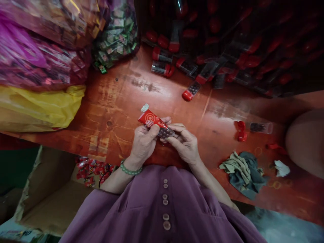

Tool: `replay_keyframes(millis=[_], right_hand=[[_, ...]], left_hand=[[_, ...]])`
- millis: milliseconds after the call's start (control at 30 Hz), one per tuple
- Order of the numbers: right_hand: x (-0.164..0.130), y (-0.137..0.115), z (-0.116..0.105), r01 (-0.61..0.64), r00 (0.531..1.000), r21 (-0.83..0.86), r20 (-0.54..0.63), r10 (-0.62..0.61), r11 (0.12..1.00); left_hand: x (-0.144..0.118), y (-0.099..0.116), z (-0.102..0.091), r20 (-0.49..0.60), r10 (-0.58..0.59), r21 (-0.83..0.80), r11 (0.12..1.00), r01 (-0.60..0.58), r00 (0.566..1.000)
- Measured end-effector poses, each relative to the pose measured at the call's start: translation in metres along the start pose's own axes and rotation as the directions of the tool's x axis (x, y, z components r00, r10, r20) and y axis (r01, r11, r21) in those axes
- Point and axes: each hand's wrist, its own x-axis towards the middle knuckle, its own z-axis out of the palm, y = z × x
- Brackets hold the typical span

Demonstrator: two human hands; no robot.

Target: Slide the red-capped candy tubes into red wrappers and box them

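Both hands meet around a small clear tube of dark round pieces (pixel 165 132), with a flat red printed part (pixel 150 118) bearing pale concentric circles at its upper left. It is tilted, its red end pointing away to the left. My left hand (pixel 144 141) grips it with the thumb pressed on top, and a green bead bracelet (pixel 131 169) circles that wrist. My right hand (pixel 184 141) pinches the lower right end between thumb and fingers. Some of the fingertips are hidden beneath the tube. Just beyond the red end lies a small white scrap (pixel 144 107).
Several red-capped clear tubes (pixel 191 91) lie at the back, before a dark heap of more. Bags of wrapped packets (pixel 116 37) and a yellow bag (pixel 43 108) fill the left. At right are an uncapped-looking tube (pixel 259 127), cloths (pixel 244 172) and a rounded object (pixel 307 143). A cardboard box (pixel 50 189) stands below left.
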Motion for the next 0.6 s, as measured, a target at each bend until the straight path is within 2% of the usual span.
replay_keyframes(millis=[133,300,533,600], right_hand=[[0.000,0.000,-0.008,0.078,0.996,0.008,-0.046,-0.077,0.997],[0.001,0.000,-0.012,0.171,0.983,-0.105,-0.043,-0.177,0.980],[-0.003,0.003,-0.010,0.255,0.964,-0.128,-0.047,-0.263,0.958],[-0.006,0.000,-0.008,0.242,0.969,-0.180,0.005,-0.246,0.953]], left_hand=[[-0.006,-0.012,0.004,0.079,-0.054,0.022,0.998,0.052,0.995],[-0.014,-0.021,0.004,0.140,-0.044,0.024,0.999,0.041,0.989],[-0.020,-0.022,0.001,0.185,-0.045,0.068,0.997,0.033,0.982],[-0.024,-0.016,-0.005,0.185,-0.055,0.112,0.993,0.035,0.981]])
